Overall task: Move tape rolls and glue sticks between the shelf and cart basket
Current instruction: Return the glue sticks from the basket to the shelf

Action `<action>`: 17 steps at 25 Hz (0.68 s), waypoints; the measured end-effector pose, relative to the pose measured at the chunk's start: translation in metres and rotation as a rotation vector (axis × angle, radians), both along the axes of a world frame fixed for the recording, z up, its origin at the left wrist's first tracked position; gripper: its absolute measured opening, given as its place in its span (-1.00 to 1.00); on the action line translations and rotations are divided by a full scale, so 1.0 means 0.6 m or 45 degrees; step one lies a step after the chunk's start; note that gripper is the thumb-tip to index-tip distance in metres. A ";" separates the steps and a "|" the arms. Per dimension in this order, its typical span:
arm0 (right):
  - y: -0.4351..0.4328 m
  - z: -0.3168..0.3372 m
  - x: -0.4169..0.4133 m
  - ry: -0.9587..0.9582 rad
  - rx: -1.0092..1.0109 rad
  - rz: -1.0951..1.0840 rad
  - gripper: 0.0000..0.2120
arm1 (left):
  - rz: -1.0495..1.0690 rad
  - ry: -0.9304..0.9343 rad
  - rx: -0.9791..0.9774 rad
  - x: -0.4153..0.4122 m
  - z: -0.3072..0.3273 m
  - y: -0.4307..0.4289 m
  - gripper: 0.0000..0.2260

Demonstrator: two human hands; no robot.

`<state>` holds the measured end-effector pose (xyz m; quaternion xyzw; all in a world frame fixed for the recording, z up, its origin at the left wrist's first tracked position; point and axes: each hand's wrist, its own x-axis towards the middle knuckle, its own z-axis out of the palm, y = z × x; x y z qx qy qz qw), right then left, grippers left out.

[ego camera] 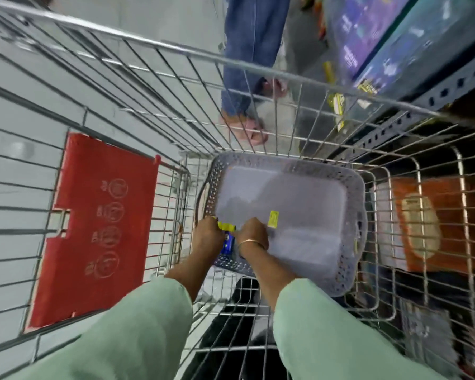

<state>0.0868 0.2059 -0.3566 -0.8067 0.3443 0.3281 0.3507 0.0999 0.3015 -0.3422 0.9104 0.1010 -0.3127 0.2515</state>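
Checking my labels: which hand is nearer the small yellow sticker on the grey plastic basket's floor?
Right. The right hand sits just left of the yellow sticker, nearly touching; the left hand is farther left, beyond the yellow-and-blue pack.

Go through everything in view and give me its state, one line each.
Basket: upright in the cart, mostly bare inside.
Cart: red flap lying flat.
Packet: yellow and blue, at the basket's near corner between both hands.
Left hand: closed on packet.
Right hand: touching packet; grip unclear.

Head view, steeply down, close, somewhat blurred.
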 end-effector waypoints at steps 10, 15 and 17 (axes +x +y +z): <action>0.009 -0.006 0.008 -0.132 -0.266 0.457 -0.78 | -0.008 0.088 0.149 -0.007 -0.030 -0.011 -0.87; -0.033 0.034 -0.006 -0.151 -0.297 0.368 -0.80 | -0.051 0.065 0.067 -0.018 -0.027 -0.023 -0.81; -0.061 0.076 -0.004 -0.201 -0.289 0.221 -0.75 | -0.056 0.004 0.030 -0.018 -0.001 -0.031 -0.77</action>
